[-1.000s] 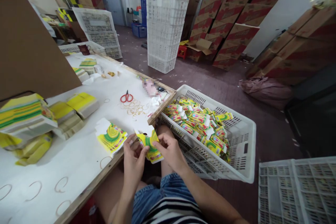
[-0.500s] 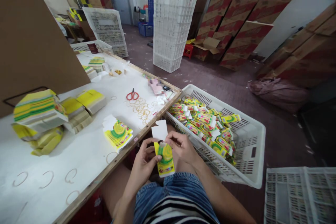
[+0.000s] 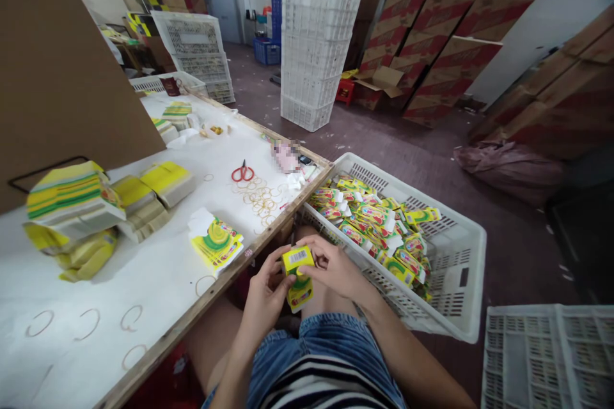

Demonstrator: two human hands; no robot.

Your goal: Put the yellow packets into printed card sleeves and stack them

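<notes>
Above my lap, a small yellow and green carton (image 3: 301,294) is held between both hands, its barcoded end flap folded down over the top. My left hand (image 3: 268,284) grips the carton's left side, thumb on the front. My right hand (image 3: 330,268) closes on the upper right, its thumb pressing the front just below the barcode and its other fingers behind. On the table beside my left hand lies a stack of flat cartons (image 3: 217,241). To the right of my hands, a white plastic crate (image 3: 460,236) holds many similar yellow cartons (image 3: 371,214).
Red-handled scissors (image 3: 242,172) and scattered rubber bands (image 3: 261,198) lie on the white table (image 3: 158,281). Banded bundles of cartons (image 3: 71,204) sit at the left. Stacked white crates (image 3: 314,54) and cardboard boxes (image 3: 441,32) stand behind. Another crate (image 3: 547,358) is at lower right.
The carton's white end flap, which stood upright, is now folded over so the barcode panel shows. My right hand has moved from the opening to press on the carton's front.
</notes>
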